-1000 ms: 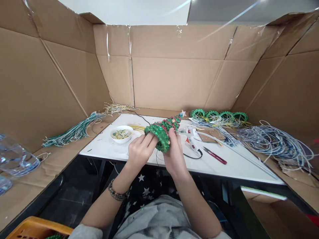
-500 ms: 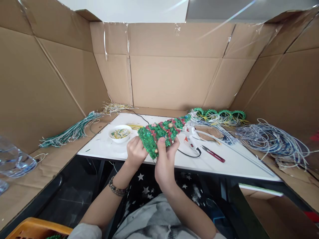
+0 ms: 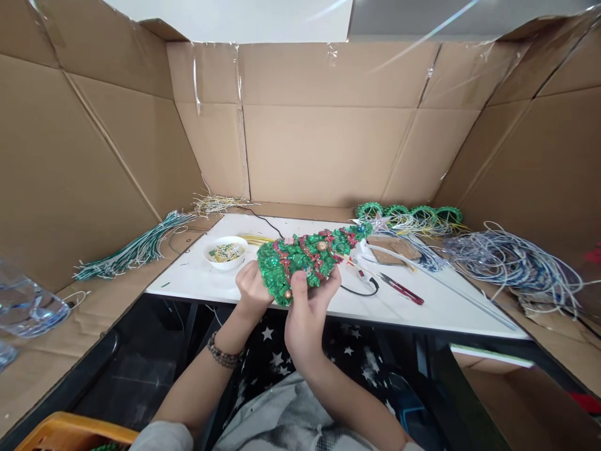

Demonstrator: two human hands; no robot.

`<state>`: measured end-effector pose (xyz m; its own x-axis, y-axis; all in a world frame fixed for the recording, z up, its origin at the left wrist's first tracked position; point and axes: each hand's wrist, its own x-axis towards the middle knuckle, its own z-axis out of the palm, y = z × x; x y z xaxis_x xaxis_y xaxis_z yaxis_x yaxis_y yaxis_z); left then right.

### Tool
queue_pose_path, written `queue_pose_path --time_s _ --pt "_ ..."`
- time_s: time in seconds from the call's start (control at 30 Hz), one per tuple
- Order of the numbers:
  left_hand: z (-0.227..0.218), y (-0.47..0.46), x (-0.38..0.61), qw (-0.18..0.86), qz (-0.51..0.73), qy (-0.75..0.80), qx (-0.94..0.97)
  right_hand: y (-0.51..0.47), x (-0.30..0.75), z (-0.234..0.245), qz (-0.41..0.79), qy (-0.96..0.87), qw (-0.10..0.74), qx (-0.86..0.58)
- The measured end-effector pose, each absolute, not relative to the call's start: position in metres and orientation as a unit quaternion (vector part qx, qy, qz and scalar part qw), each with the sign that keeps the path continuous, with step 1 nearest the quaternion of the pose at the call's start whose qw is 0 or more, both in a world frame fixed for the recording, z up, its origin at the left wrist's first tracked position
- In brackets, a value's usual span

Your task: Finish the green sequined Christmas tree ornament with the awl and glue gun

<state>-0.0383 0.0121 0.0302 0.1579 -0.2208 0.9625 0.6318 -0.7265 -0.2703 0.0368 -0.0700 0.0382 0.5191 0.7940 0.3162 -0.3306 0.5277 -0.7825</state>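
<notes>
A small green tinsel Christmas tree (image 3: 300, 258) lies tilted in the air above the table's front part, its tip pointing right. Red garland, gold balls and a pink piece decorate it, and a pale star (image 3: 378, 222) tops it. My left hand (image 3: 253, 285) is closed at the wide base; its fingertips are hidden behind the tree. My right hand (image 3: 307, 316) grips the lower side, thumb on the front and fingers behind. Beyond the tree, a white glue gun (image 3: 361, 250) is partly hidden, its black cord trailing on the table.
On the white table (image 3: 263, 224) are a white bowl (image 3: 226, 265) of short wire pieces and red-handled pliers (image 3: 407, 292). Green wire bundles (image 3: 136, 247) lie left; green rings (image 3: 422, 215) and coiled wires (image 3: 511, 257) lie right. Cardboard walls (image 3: 328, 144) enclose three sides. An orange basket (image 3: 70, 429) stands lower left.
The tree has turned slightly in my hands, its tip shifting right and a little lower, covering more of the glue gun. Both hands keep their hold.
</notes>
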Motion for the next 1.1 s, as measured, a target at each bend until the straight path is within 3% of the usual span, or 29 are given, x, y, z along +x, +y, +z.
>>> queue_pose_path --time_s 0.5,0.8,1.03,1.1 --pt "0.024 0.021 -0.039 0.307 -0.599 -0.202 -0.711 -0.064 0.035 0.032 0.375 -0.309 0.816 -0.313" --pt "0.033 0.024 -0.022 0.303 -0.507 -0.206 -0.780 -0.049 0.060 0.025 0.355 -0.272 0.834 -0.323" --pt "0.033 0.015 -0.018 0.243 -0.472 -0.238 -0.813 -0.043 0.079 0.022 0.316 -0.272 0.841 -0.345" --pt "0.033 0.013 -0.017 0.167 -0.487 -0.232 -0.825 -0.042 0.082 0.022 0.315 -0.279 0.841 -0.341"
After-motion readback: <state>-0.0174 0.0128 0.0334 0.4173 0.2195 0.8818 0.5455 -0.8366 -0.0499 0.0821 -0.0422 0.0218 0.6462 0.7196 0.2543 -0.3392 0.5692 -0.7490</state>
